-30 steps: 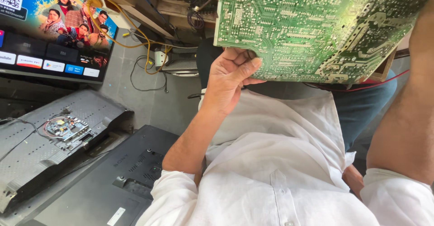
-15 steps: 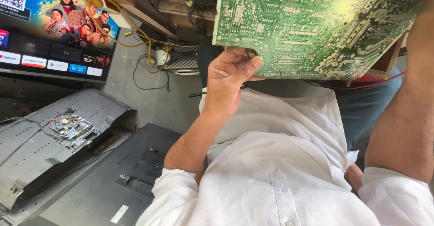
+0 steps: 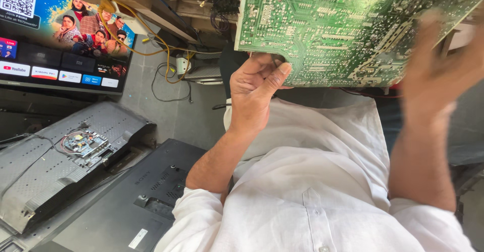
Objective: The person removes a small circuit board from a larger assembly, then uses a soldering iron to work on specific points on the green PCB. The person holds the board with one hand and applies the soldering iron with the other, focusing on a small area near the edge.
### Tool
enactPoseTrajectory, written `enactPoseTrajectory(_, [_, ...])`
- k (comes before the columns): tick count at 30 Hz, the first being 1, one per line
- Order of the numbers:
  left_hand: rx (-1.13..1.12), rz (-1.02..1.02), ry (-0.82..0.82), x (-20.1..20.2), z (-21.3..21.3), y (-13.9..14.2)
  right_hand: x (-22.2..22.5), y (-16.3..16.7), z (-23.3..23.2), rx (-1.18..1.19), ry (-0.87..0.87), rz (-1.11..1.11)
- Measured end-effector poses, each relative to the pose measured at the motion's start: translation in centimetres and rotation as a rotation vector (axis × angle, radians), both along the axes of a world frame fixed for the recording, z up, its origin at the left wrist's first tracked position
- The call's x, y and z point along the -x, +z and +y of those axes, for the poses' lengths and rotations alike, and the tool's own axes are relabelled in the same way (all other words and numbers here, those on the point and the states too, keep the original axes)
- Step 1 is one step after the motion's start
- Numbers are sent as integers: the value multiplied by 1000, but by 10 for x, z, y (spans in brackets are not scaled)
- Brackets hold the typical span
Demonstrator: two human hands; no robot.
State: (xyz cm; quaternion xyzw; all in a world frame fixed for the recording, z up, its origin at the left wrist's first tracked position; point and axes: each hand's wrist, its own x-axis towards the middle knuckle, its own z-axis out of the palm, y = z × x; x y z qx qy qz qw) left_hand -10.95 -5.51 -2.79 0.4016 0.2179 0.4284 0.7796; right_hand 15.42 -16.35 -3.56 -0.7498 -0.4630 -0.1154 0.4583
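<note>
Green board (image 3: 348, 27) was held up at far right, left hand (image 3: 254, 93) pinching its lower edge between thumb and curled fingers, right hand (image 3: 438, 75) spread and blurred beside it; edge-only grip seemed safest.

White shirt (image 3: 312, 201), sleeves rolled to elbows, bare forearms

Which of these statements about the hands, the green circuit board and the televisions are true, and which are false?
1. The left hand grips the lower edge of the green circuit board. True.
2. The right hand is resting on the floor. False: it is raised beside the board, blurred.
3. The television at upper left is switched off. False: its screen is lit.
4. A grey television back lies with a small board exposed. True.
</note>
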Motion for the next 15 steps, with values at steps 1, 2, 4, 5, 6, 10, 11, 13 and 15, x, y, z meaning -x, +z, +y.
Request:
enactPoseTrajectory(1, [4,6,0,0,0,1,20,1,-3,-35,66,-64])
enactPoseTrajectory(2, [16,3,-1,0,0,2,41,1,-6,-41,138,-125])
enactPoseTrajectory(4, [46,-5,0,1,1,5,78,-2,-6,-7,280,-237])
enactPoseTrajectory(5, [48,0,-6,2,1,7,92,-2,-7,69,344,-244])
enactPoseTrajectory(6, [51,5,-12,3,2,10,103,-5,-4,67,367,-253])
enactPoseTrajectory(10, [88,-21,-13,-1,4,18,115,-9,1,118,382,-324])
enactPoseTrajectory(11, [88,-15,-13,-2,4,19,114,-9,2,118,375,-330])
enactPoseTrajectory(13, [90,-4,-12,-4,5,21,111,-7,4,120,360,-341])
enactPoseTrajectory(15, [81,-12,-15,-5,6,23,109,-4,4,129,351,-359])
